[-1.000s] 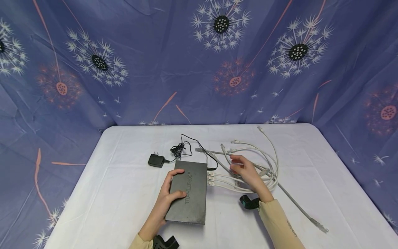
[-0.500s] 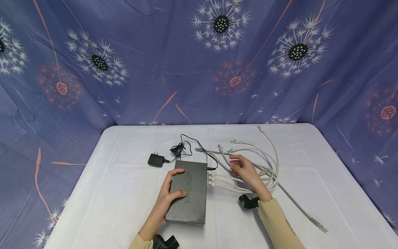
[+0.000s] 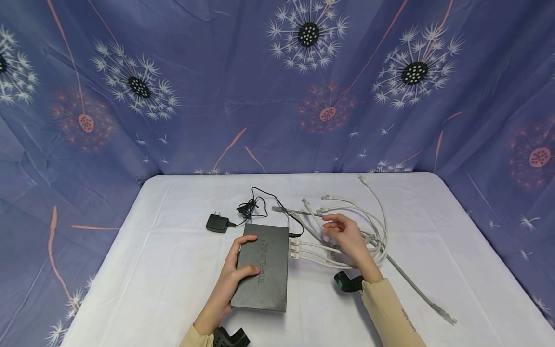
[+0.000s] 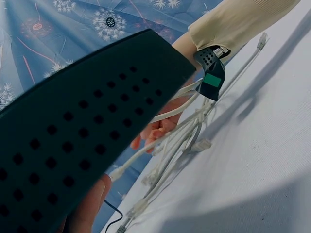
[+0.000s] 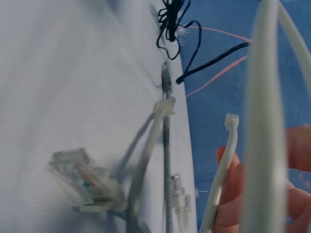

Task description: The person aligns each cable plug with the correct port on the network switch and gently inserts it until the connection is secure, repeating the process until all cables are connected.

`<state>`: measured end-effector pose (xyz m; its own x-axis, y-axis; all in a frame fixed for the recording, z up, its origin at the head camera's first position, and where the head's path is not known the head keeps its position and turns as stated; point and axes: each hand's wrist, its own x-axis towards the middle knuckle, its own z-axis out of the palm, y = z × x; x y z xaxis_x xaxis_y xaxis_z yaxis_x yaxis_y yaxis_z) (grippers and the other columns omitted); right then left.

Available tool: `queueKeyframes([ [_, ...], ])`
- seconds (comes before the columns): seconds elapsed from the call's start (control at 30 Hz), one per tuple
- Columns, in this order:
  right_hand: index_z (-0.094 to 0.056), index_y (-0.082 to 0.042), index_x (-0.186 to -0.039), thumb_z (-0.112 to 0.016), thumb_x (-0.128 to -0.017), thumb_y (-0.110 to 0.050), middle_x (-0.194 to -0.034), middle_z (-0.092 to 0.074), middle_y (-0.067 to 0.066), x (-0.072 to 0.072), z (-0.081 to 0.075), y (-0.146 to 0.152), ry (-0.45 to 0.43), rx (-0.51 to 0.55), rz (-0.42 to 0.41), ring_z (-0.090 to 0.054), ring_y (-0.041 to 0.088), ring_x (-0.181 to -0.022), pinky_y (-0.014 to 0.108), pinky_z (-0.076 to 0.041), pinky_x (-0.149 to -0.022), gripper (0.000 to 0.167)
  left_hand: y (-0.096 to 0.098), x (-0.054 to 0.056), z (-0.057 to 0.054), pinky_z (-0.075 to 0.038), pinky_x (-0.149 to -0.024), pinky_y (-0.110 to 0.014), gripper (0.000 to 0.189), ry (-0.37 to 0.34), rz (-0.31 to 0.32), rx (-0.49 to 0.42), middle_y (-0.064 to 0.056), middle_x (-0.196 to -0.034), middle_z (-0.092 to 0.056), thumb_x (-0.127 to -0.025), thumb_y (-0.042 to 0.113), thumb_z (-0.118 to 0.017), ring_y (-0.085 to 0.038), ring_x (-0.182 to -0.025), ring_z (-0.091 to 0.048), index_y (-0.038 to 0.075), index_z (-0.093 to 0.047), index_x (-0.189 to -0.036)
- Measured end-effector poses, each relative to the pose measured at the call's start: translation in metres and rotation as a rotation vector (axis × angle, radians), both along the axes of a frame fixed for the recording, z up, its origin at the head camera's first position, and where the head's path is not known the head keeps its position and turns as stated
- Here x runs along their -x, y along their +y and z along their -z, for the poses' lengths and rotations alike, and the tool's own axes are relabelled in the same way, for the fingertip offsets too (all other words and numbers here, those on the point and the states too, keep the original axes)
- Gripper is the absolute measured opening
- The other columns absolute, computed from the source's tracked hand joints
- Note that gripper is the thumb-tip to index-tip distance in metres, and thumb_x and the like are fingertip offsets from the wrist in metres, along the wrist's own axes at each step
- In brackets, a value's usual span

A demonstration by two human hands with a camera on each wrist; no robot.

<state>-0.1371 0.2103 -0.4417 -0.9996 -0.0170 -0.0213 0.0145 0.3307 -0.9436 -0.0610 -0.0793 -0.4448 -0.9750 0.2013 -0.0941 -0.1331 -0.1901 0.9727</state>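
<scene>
My left hand [image 3: 230,277] grips the left side of a black TP-LINK network switch [image 3: 274,289], thumb on top. In the left wrist view, the vented side of the switch [image 4: 68,145] is tilted and large. Several white network cables [image 3: 321,262] run from plugs [image 3: 294,249] at its right side. To the right, my right hand [image 3: 347,238] pinches a loose network cable just behind its clear plug [image 3: 305,202]. That cable [image 5: 221,182] stands up from the fingers in the right wrist view, where a nearer, blurred cable covers part of the hand.
A black power adapter [image 3: 218,223] lies behind the switch, its bundled cord [image 3: 247,209] leading to the switch's far right corner. Loose white cable ends [image 3: 329,197] lie at the back right. A grey network cable [image 3: 416,289] stretches diagonally to the right across the white tablecloth [image 3: 151,270].
The cable plug at my right hand has shifted a little left and away from me, while the right fingers have moved slightly. My left hand and the switch stay in place.
</scene>
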Motion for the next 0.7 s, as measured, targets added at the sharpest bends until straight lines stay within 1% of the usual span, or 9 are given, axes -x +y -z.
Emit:
queueKeyframes([
  [0.1, -0.06, 0.008, -0.117, -0.058, -0.085, 0.005, -0.1, -0.063, 0.026, -0.002, -0.004, 0.0, 0.025, -0.004, 0.002, -0.059, 0.018, -0.078, 0.027, -0.044, -0.063, 0.032, 0.001, 0.0, 0.0, -0.036, -0.087, -0.042, 0.066, -0.001, -0.006, 0.006, -0.013, -0.13, -0.043, -0.076, 0.001, -0.061, -0.031, -0.11, -0.043, 0.022, -0.045, -0.136],
  [0.17, -0.061, 0.007, -0.115, -0.059, -0.085, 0.005, -0.1, -0.063, 0.027, -0.003, -0.007, 0.0, 0.042, -0.006, 0.005, -0.058, 0.016, -0.077, 0.026, -0.044, -0.063, 0.031, 0.002, 0.0, 0.0, -0.036, -0.087, -0.042, 0.066, -0.003, -0.007, 0.006, -0.013, -0.13, -0.043, -0.076, 0.001, -0.061, -0.031, -0.11, -0.044, 0.022, -0.045, -0.136],
  [0.37, -0.063, 0.005, -0.112, -0.062, -0.085, 0.003, -0.099, -0.063, 0.025, -0.006, -0.013, -0.001, 0.08, 0.01, 0.011, -0.059, 0.014, -0.079, 0.026, -0.047, -0.068, 0.027, 0.002, 0.0, 0.0, -0.037, -0.087, -0.043, 0.066, -0.006, -0.003, -0.012, -0.012, -0.13, -0.043, -0.077, 0.0, -0.061, -0.031, -0.11, -0.043, 0.022, -0.044, -0.136],
  [0.5, -0.064, 0.005, -0.111, -0.063, -0.086, 0.003, -0.097, -0.064, 0.021, -0.007, -0.017, -0.002, 0.125, 0.015, 0.008, -0.059, 0.014, -0.081, 0.022, -0.046, -0.071, 0.026, 0.002, 0.0, 0.0, -0.037, -0.087, -0.043, 0.065, -0.007, -0.004, -0.015, -0.012, -0.131, -0.042, -0.077, 0.0, -0.061, -0.032, -0.11, -0.043, 0.022, -0.044, -0.136],
  [0.6, -0.066, 0.004, -0.11, -0.064, -0.086, 0.002, -0.095, -0.064, 0.018, -0.008, -0.023, -0.004, 0.147, 0.008, 0.024, -0.059, 0.012, -0.081, 0.021, -0.045, -0.071, 0.024, 0.002, 0.0, 0.0, -0.036, -0.087, -0.043, 0.065, -0.004, -0.008, -0.01, -0.012, -0.131, -0.042, -0.077, 0.001, -0.061, -0.032, -0.11, -0.043, 0.022, -0.044, -0.136],
  [0.7, -0.066, 0.004, -0.109, -0.065, -0.085, 0.003, -0.092, -0.063, 0.016, -0.011, -0.032, -0.007, 0.151, 0.008, 0.043, -0.056, 0.01, -0.078, 0.02, -0.043, -0.068, 0.024, 0.002, 0.0, 0.0, -0.036, -0.087, -0.043, 0.066, -0.002, -0.011, -0.007, -0.012, -0.131, -0.042, -0.076, 0.001, -0.061, -0.032, -0.11, -0.043, 0.021, -0.044, -0.137],
])
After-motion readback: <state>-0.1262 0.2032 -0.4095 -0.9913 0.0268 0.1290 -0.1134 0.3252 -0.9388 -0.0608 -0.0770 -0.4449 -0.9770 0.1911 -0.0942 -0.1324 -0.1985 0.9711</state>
